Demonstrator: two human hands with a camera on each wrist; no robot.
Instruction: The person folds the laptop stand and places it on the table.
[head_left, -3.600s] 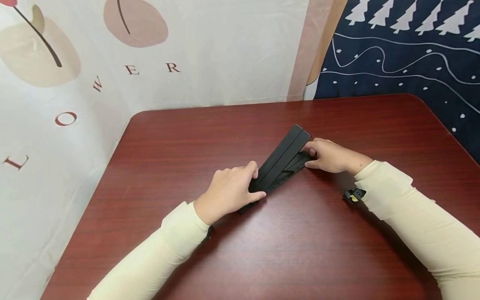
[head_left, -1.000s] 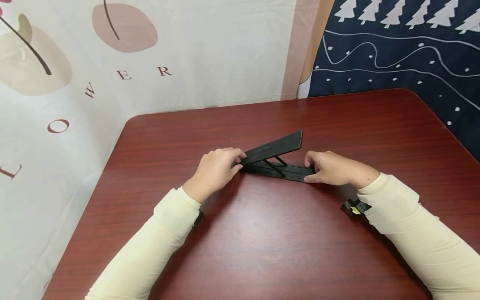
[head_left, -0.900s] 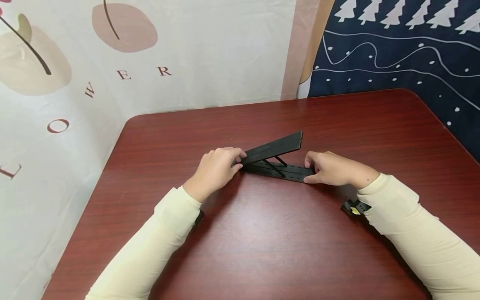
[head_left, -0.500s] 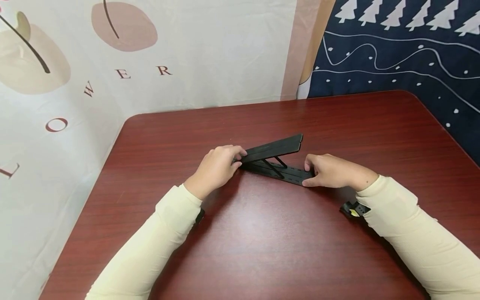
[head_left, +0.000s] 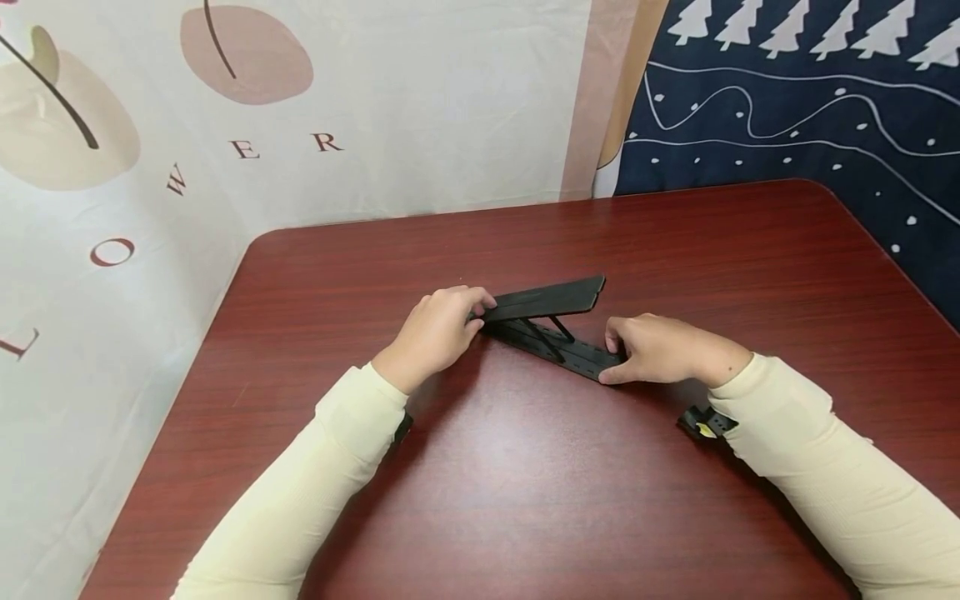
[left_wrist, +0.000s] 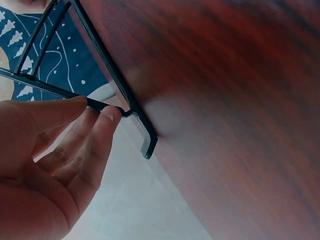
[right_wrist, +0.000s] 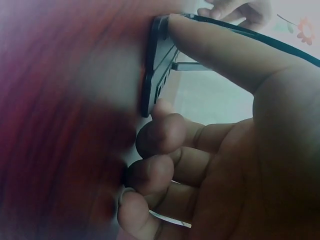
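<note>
A black folding laptop stand (head_left: 551, 297) sits mid-table, its upper panel tilted up from the base (head_left: 570, 352) on two thin struts. My left hand (head_left: 435, 333) is at the hinged end; in the left wrist view its thumb and fingertips pinch the upper panel (left_wrist: 55, 92) close to the hinge, and a bent lip shows beyond them. At the other end, my right hand (head_left: 667, 350) grips the base's end between thumb and index finger. In the right wrist view, the remaining fingers (right_wrist: 150, 172) curl down beside the base (right_wrist: 161, 70), near the tabletop.
The reddish-brown wooden table (head_left: 510, 500) has rounded far corners. Behind it hang a pale curtain (head_left: 450, 108) with printed letters and a navy cloth (head_left: 780, 125) with white trees. A dark wrist device (head_left: 707, 422) hangs under the right sleeve.
Since the earliest frame, the stand has turned from diagonal to nearly sideways and its panel has spread from the base. Over the last second, the base's right end has swung slightly nearer.
</note>
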